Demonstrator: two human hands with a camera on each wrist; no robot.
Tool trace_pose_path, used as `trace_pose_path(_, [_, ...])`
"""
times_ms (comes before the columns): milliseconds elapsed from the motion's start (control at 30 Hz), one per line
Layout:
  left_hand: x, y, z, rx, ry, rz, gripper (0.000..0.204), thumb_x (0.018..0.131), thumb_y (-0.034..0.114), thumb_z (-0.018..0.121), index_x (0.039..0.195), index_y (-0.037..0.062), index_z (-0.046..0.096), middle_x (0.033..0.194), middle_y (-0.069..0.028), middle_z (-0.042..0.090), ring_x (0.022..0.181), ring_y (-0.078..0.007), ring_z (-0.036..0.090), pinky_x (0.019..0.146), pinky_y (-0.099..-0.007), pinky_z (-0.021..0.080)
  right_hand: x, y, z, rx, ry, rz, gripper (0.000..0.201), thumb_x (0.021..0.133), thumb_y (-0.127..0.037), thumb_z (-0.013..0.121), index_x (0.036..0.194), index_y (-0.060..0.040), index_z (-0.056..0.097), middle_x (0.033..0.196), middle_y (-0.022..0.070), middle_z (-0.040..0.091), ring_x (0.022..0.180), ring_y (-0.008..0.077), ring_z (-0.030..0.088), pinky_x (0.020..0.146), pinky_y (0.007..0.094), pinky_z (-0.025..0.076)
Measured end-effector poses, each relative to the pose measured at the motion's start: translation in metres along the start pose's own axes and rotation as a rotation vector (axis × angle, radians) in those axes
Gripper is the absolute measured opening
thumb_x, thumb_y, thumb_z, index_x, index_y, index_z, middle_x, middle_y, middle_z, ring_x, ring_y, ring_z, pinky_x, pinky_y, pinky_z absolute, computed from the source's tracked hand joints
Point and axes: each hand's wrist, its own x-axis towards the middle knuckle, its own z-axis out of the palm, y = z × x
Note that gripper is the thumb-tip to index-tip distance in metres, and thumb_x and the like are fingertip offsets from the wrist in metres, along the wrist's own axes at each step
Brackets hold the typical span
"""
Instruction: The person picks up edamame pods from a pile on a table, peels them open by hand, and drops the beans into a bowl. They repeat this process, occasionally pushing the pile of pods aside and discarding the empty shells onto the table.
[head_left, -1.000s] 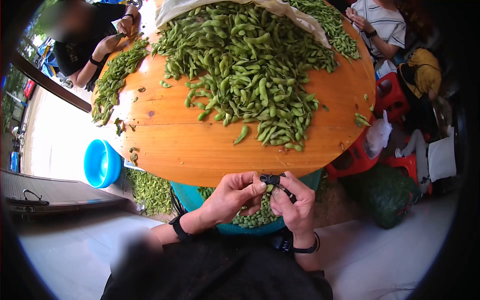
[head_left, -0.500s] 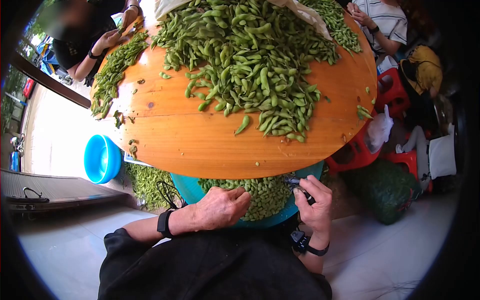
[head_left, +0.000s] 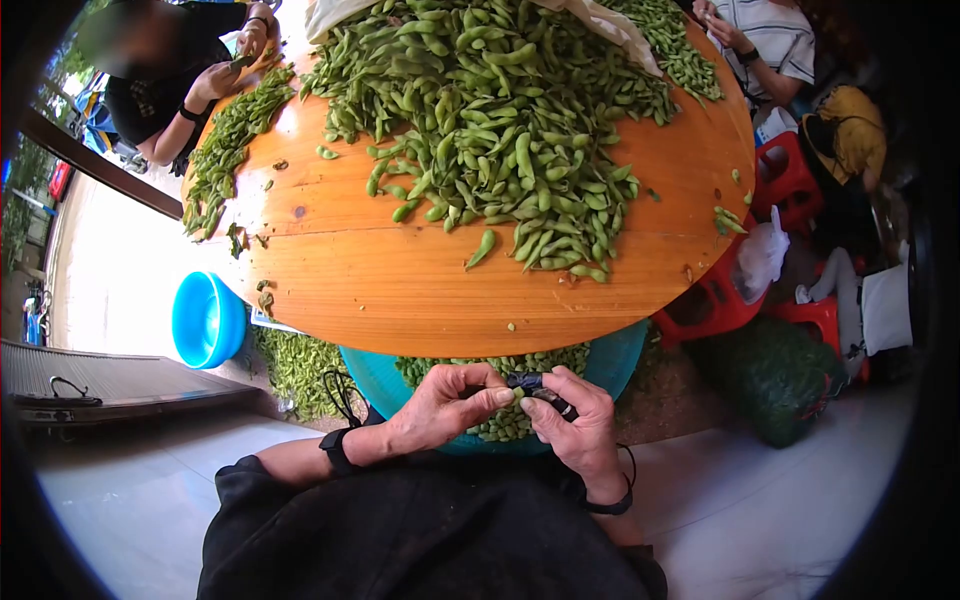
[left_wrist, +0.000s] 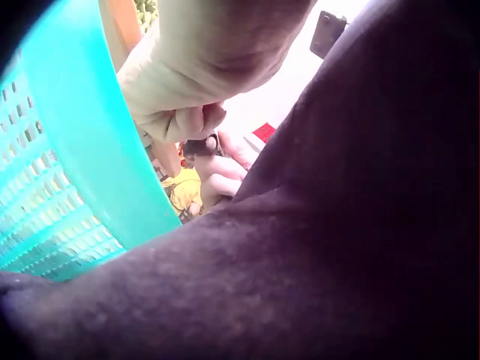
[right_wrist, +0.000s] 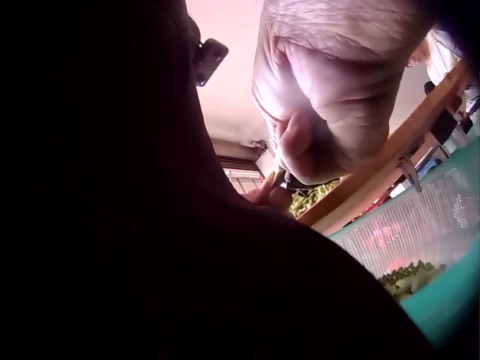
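Observation:
Over the teal basket (head_left: 372, 376), both hands meet in the head view. My left hand (head_left: 445, 408) pinches one side of a small green pod (head_left: 518, 394) between thumb and fingers. On its other side my right hand (head_left: 580, 420), with black bands on its fingers, grips the same pod. Shelled green beans (head_left: 500, 428) lie in the basket below. The left wrist view shows my left hand (left_wrist: 217, 60) beside the basket's wall (left_wrist: 82, 112), its fingertips near the banded fingers. In the right wrist view my right hand (right_wrist: 330, 97) is curled, a bit of green at its fingertips.
A wooden table (head_left: 380, 300) bears a large heap of pods (head_left: 520, 150) and a lone pod (head_left: 481, 249) near its front. A blue basin (head_left: 205, 320) stands at left, red stools (head_left: 715, 305) at right. Two people sit across the table. More pods (head_left: 300, 370) lie on the floor.
Half a second ago my hands were apart over the basket, the right one farther right. They have come together again, with a pod between them.

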Motion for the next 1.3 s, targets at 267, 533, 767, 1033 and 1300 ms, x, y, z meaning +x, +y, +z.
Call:
trace_pose_path(267, [0.007, -0.012, -0.004, -0.493, -0.194, -0.212, 0.025, 0.099, 0.022, 0.061, 0.078, 0.0099, 0.056, 0.06, 0.0075, 0.04, 0.052, -0.0042, 0.03, 0.048, -0.0238, 0.022, 0.002, -0.004, -0.003, 0.416, -0.049, 0.204, 0.013, 0.088, 0.0, 0.068, 0.1, 0.0048, 0.065, 0.074, -0.0009, 0.052, 0.056, 0.0033, 0.05, 0.047, 0.0207, 0.038])
trace_pose_path(533, [0.007, -0.007, 0.001, 0.263, 0.092, 0.136, 0.022, 0.093, 0.018, 0.069, 0.085, 0.0003, 0.06, 0.06, -0.0003, 0.053, 0.052, -0.0114, 0.044, 0.05, -0.0291, 0.039, 0.003, -0.012, 0.002, -0.435, 0.12, -0.282, 0.02, 0.077, 0.002, 0.07, 0.095, 0.0014, 0.064, 0.078, 0.0083, 0.055, 0.061, 0.0201, 0.059, 0.052, 0.0285, 0.046])
trace_pose_path(767, [0.004, 0.009, 0.007, 0.393, -0.054, 0.127, 0.033, 0.098, 0.032, 0.061, 0.091, 0.0001, 0.056, 0.061, -0.0021, 0.051, 0.057, -0.0099, 0.046, 0.051, -0.028, 0.039, 0.0, -0.014, 0.01, -0.552, 0.212, -0.344, 0.022, 0.074, 0.003, 0.07, 0.095, -0.0002, 0.064, 0.078, 0.0099, 0.054, 0.063, 0.0251, 0.06, 0.054, 0.0319, 0.048])
trace_pose_path(1033, [0.008, 0.02, 0.006, 0.242, -0.178, 0.005, 0.033, 0.103, 0.031, 0.052, 0.084, 0.0041, 0.05, 0.064, 0.0017, 0.05, 0.057, -0.0071, 0.042, 0.051, -0.0255, 0.034, 0.003, -0.009, -0.004, 0.417, 0.072, 0.303, 0.006, 0.087, 0.005, 0.059, 0.091, 0.0056, 0.063, 0.065, -0.0016, 0.052, 0.047, 0.0029, 0.042, 0.041, 0.0212, 0.032])
trace_pose_path(1300, [0.013, 0.011, 0.004, 0.282, -0.163, -0.01, 0.019, 0.101, 0.017, 0.047, 0.089, 0.0026, 0.05, 0.066, -0.001, 0.053, 0.061, -0.0093, 0.047, 0.057, -0.0275, 0.04, 0.008, -0.007, -0.007, -0.032, 0.098, 0.063, 0.009, 0.081, 0.003, 0.065, 0.09, 0.0026, 0.063, 0.067, 0.0016, 0.052, 0.054, 0.009, 0.048, 0.048, 0.0247, 0.038])
